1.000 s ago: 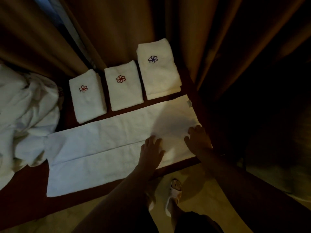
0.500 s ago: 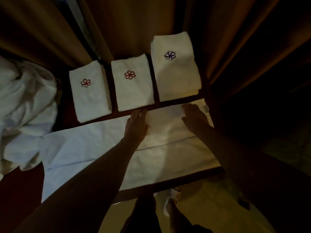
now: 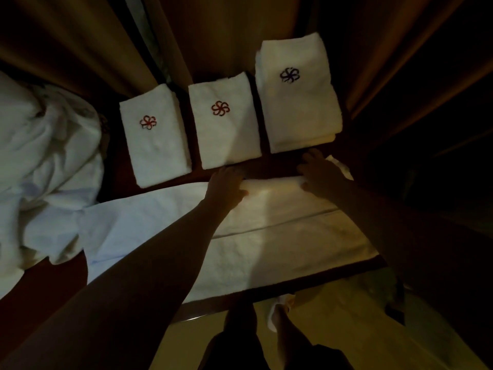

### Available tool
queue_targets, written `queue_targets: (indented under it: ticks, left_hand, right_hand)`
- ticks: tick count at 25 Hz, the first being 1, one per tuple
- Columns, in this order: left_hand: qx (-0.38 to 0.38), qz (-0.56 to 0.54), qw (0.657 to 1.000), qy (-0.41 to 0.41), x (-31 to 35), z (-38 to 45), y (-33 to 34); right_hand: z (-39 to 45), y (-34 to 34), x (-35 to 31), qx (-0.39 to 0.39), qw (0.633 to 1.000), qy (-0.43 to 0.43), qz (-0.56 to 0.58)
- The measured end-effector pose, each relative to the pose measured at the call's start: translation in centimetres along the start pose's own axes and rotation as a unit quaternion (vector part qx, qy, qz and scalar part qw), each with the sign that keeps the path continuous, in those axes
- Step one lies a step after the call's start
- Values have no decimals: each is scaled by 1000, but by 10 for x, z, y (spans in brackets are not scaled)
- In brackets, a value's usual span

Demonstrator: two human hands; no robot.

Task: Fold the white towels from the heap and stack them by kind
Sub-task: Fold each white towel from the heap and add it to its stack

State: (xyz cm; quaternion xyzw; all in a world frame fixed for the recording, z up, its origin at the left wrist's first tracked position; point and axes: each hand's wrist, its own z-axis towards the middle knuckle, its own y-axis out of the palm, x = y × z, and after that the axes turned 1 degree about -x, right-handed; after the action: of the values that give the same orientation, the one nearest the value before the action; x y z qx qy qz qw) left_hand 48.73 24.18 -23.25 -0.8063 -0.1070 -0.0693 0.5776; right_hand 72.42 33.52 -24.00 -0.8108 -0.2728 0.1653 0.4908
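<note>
A long white towel (image 3: 266, 236) lies spread along the dark table, folded once lengthwise. My left hand (image 3: 226, 185) and my right hand (image 3: 320, 172) both grip its far edge near the right end, thumbs on top, and the edge bulges up between them. Behind it stand three folded stacks: two with a red flower emblem (image 3: 154, 137) (image 3: 226, 121) and a taller one with a purple emblem (image 3: 296, 94). The unfolded white heap (image 3: 45, 161) sits at the left.
Brown curtains (image 3: 240, 30) hang close behind the stacks. The dark red table's front edge (image 3: 266, 297) runs under my arms. Below it are the yellowish floor and my feet in white slippers (image 3: 274, 313).
Both hands slid from the towel's near part across to its far edge and closed on it. The view has moved closer in.
</note>
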Motion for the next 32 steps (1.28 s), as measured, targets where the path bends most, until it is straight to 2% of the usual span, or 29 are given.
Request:
queue_targets:
  ticks: [2, 5, 7, 10, 13, 15, 17, 20, 22, 26, 29, 32]
  left_hand:
    - [18, -22, 1000, -5, -4, -3, -6]
    - [72, -67, 995, -15, -7, -12, -19]
    - [114, -75, 991, -9, -3, -22, -30]
    - [133, -70, 989, 7, 7, -46, -38]
    - [127, -84, 988, 14, 20, -76, -28]
    - [132, -65, 988, 39, 34, -97, -15]
    - [139, -40, 987, 64, 51, -113, 0]
    - [92, -24, 994, 55, 71, -133, 23]
    - [46, -6, 997, 54, 79, -146, 43]
    - [-45, -26, 997, 62, 79, -156, 68]
    - [-66, -22, 997, 46, 78, -156, 70]
    - [-47, 48, 997, 25, 76, -159, 63]
  right_hand:
    - [-2, -8, 0, -2, 1000, -12, -8]
    - [-10, -29, -6, 39, 997, 56, -40]
    - [-21, -45, -10, 40, 994, 95, -41]
    - [-41, -53, -9, 76, 995, 54, 34]
    - [-72, -40, -8, 132, 987, 56, 65]
    - [-91, -19, -3, 100, 993, 59, 19]
    - [-107, 3, 1, 102, 993, 65, 15]
    - [-136, 27, 6, 84, 987, 102, 90]
    - [-151, 40, 5, 40, 984, 118, 125]
    - [-159, 51, 4, -33, 980, 136, 138]
    - [-161, 43, -8, -12, 980, 171, 104]
    - [-157, 30, -33, 29, 977, 199, 73]
